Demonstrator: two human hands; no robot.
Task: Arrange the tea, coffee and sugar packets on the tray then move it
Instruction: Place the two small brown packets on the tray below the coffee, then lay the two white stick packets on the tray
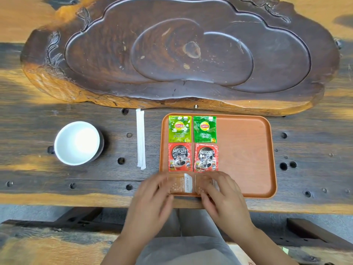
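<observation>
**Sugar packets at the tray's near edge**

Head view: the orange tray (246, 150) lies on the table (28, 180), its near rim close to the table's front edge and its far rim just short of the carved wooden slab (172, 54). Its right half is bare. On the left half, two green tea packets (179, 128) sit above two red coffee packets (180, 157). Both hands are motion-blurred, palms down: the left hand (152, 197) rests fingers on one sugar packet (181, 185), the right hand (223, 196) covers another; whether either grips, I cannot tell. A white cup (77, 143) and wrapped sticks (141, 138) lie left of the tray.
</observation>
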